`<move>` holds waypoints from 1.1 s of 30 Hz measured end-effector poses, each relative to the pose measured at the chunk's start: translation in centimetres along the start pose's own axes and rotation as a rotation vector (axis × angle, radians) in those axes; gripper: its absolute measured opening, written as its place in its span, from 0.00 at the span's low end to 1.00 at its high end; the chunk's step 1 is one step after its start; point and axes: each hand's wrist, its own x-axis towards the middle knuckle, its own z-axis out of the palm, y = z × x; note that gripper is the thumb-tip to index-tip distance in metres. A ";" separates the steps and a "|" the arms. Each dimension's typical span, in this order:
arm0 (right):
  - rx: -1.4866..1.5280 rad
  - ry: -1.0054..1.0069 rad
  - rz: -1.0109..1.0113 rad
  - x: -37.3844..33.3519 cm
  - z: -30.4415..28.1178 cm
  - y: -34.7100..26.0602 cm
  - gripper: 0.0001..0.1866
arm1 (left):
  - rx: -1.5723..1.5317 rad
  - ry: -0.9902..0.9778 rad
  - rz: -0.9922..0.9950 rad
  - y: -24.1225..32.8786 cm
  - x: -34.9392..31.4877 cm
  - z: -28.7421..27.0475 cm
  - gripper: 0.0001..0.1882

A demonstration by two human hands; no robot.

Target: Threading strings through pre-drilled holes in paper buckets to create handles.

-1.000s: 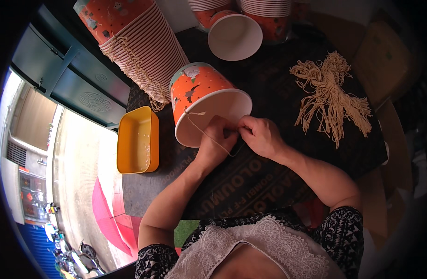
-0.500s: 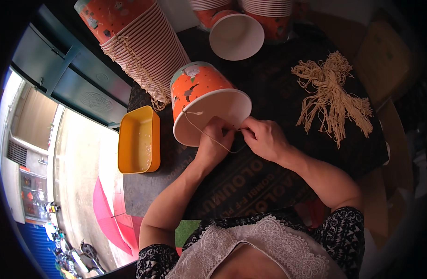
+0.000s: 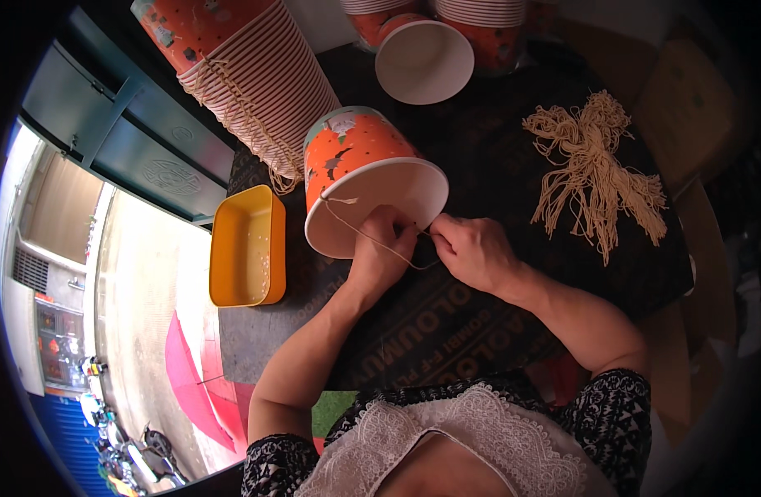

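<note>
broadly, a dark printed table cover [image 3: 480,323] takes up the middle of the view, with a tall leaning stack of nested orange paper cups [image 3: 248,74] tied with cord at its upper left. further stacks of the same cups [image 3: 480,16] stand at the top edge, one loose cup [image 3: 422,60] tipped so its white inside shows. a yellow rectangular tray [image 3: 248,247] sits at the cover's left edge, just beside the orange paper bucket [image 3: 368,178], which lies tilted near the centre with its white mouth facing the person. a bundle of tan strings [image 3: 596,170] lies spread on the cover to the right, well apart from the bucket. the left hand [image 3: 382,253] rests against the bucket's rim, fingers curled closed around a thin string [image 3: 364,234] that runs from a hole in the rim. the right hand [image 3: 475,253] sits just beside it, thumb and fingertips pinched shut on the same string's other end.
</note>
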 end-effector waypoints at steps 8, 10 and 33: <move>-0.024 -0.033 -0.045 -0.2 -0.3 -0.1 0.04 | -0.013 0.047 -0.045 1.0 0.1 0.0 0.04; -0.031 -0.050 -0.050 -0.3 -0.1 0.0 0.04 | -0.004 0.063 -0.039 0.8 0.0 0.0 0.04; 0.160 0.073 0.313 1.4 -0.1 1.3 0.19 | 0.112 0.136 0.044 0.3 -0.1 0.1 0.06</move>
